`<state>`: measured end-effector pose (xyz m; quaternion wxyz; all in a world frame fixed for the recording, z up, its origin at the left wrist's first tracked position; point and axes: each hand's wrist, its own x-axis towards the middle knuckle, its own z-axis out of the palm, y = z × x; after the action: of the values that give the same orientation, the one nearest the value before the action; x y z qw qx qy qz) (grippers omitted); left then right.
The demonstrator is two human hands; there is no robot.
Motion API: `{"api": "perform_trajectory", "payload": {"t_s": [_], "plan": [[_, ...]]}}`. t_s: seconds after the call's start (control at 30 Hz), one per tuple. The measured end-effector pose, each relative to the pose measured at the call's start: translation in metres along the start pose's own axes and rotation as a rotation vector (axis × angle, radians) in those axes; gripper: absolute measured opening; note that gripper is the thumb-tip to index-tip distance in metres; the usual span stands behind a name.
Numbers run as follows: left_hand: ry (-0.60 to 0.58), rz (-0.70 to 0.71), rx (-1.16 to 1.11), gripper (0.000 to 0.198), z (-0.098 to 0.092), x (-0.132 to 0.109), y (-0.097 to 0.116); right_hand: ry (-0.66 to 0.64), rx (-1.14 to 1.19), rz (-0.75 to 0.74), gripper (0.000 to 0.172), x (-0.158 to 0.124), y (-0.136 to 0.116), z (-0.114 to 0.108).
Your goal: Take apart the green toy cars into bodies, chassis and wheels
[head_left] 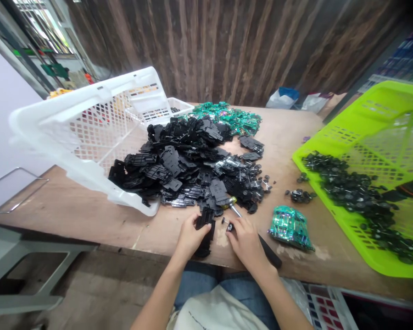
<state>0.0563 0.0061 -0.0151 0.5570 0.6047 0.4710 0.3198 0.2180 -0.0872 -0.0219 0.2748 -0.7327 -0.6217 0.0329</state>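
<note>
My left hand [191, 236] is closed on a black plastic toy-car chassis [205, 219], held near the table's front edge. Beside it, my right hand [246, 240] pinches a small black wheel-and-axle piece [230, 227] between thumb and fingers. A hammer with a yellowish head and a black handle [270, 252] lies on the table, partly hidden under my right hand. Just beyond both hands spreads a large heap of similar black chassis [172, 160], with loose wheel axles [251, 176] along its right side.
A tipped white basket [89, 103] stands left, and a tipped lime-green basket [344, 224] with black wheel parts [358, 197] stands right. Shiny green pieces [227, 117] lie behind the heap. A green shiny packet [289, 228] rests right of my hands. A grey stool [30, 261] is lower left.
</note>
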Motion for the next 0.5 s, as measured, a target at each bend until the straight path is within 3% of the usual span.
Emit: {"api": "perform_trajectory", "payload": {"t_s": [0.17,0.33,0.5], "plan": [[-0.061,0.061,0.014,0.018,0.013,-0.007,0.010,0.186,0.155,-0.010,0.026,0.002,-0.013,-0.014],[-0.128,0.118,0.011,0.013,0.035,-0.017,0.022,0.141,0.156,-0.033,0.034,-0.002,-0.017,-0.017],[-0.133,0.200,0.083,0.019,0.052,-0.018,0.029,0.199,0.104,0.030,0.034,-0.007,-0.014,-0.014]]}}
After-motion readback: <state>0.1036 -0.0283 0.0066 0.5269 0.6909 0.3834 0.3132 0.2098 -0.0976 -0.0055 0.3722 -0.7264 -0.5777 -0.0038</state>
